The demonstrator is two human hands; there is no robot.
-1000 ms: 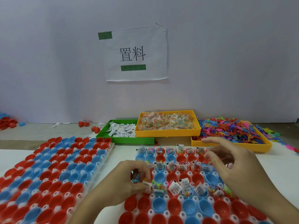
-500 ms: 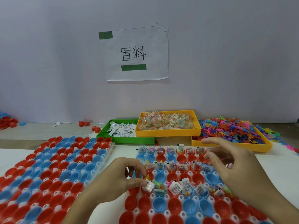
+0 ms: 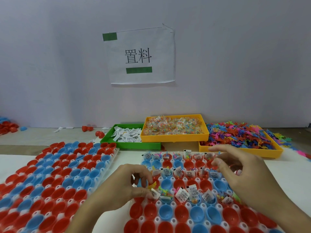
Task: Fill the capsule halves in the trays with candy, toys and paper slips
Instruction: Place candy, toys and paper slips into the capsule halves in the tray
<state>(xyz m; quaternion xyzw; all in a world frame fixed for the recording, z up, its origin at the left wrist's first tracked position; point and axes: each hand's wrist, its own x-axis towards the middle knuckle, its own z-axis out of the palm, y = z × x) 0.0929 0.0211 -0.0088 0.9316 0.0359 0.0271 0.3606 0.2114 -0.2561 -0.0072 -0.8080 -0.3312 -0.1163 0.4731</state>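
Two white trays hold red and blue capsule halves. In the right tray [image 3: 190,221], several halves in the far rows contain paper slips, candy and small toys; the near rows are bare. My left hand [image 3: 124,187] pinches a paper slip [image 3: 155,194] between thumb and forefinger over a red half at that tray's left side, beside a yellow toy [image 3: 152,184]. Over the tray's right part hovers my right hand [image 3: 242,177] with loosely curved fingers. A thin pink piece shows by its palm, and whether the hand holds it is unclear.
The left tray [image 3: 116,150] is full of empty red and blue halves. Behind stand a green tray [image 3: 131,145] of paper slips, a yellow tray [image 3: 173,138] of candy packets and a yellow tray [image 3: 239,152] heaped with coloured toys. Loose halves lie near the wall.
My left hand has brought the paper slip slightly right and down to the red half, its other fingers lifting. The right hand has barely moved.
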